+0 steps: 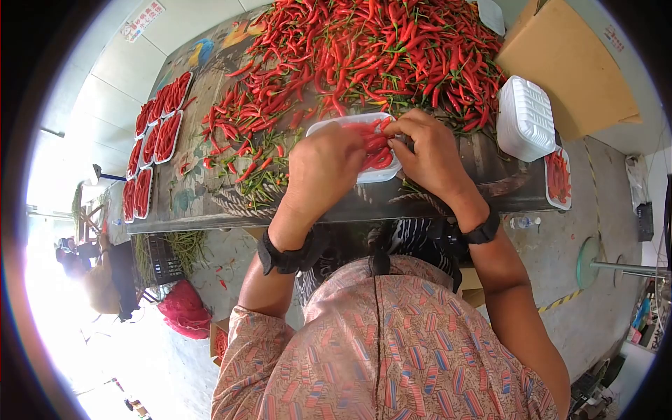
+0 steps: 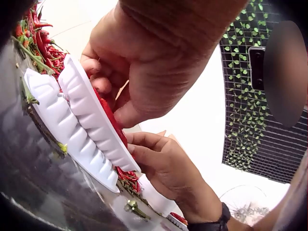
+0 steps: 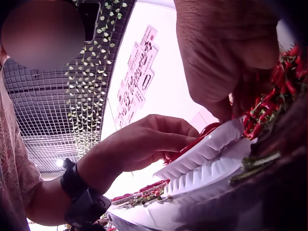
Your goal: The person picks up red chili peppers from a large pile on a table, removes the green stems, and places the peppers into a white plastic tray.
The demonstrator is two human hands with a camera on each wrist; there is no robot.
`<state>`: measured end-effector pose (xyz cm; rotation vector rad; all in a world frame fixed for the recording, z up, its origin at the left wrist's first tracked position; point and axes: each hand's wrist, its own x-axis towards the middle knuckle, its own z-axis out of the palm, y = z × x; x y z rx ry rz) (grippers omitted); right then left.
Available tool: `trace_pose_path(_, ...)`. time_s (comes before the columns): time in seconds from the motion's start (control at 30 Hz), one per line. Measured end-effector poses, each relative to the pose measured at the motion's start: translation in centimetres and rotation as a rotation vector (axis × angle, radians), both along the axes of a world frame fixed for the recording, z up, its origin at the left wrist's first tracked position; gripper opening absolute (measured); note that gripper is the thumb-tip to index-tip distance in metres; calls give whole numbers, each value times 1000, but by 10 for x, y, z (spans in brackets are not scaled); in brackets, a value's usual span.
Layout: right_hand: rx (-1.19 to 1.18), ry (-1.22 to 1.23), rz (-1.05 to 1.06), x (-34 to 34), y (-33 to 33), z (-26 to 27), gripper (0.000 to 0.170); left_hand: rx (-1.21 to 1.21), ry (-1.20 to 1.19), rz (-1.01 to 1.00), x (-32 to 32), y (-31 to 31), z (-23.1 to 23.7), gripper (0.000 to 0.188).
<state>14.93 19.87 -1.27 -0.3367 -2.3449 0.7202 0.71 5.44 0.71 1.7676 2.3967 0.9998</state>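
Note:
A white foam tray (image 1: 320, 127) holding red chili peppers (image 1: 378, 152) sits near the table's front edge. A second white tray (image 2: 67, 129) lies right under it in the left wrist view. My left hand (image 1: 323, 166) is over the tray's left side, its curled fingers and thumb holding chilies there; in the head view its fingertips are partly hidden. From the right, my right hand (image 1: 432, 152) pinches chilies between thumb and forefinger at the tray's far right. In the right wrist view the upper tray (image 3: 207, 148) is tilted, with chilies lying along it.
A big heap of loose chilies (image 1: 392, 56) covers the far table. Filled trays (image 1: 166, 136) stand at the left, and one more filled tray (image 1: 558, 178) at the right corner. A stack of empty white trays (image 1: 525, 119) stands beside a cardboard box (image 1: 570, 70). Rope (image 1: 241, 207) lies near the front edge.

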Motion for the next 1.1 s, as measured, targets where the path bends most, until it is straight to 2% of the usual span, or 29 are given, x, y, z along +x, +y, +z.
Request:
trace_pose_path(0.87,-1,-11,16,-5,1,-2,15,2,19,17,-4,4,-4,10)
trace_pose_path(1.1,99,15,29,-11,3,0,12,-1,13,3,-6,5,-6,11)
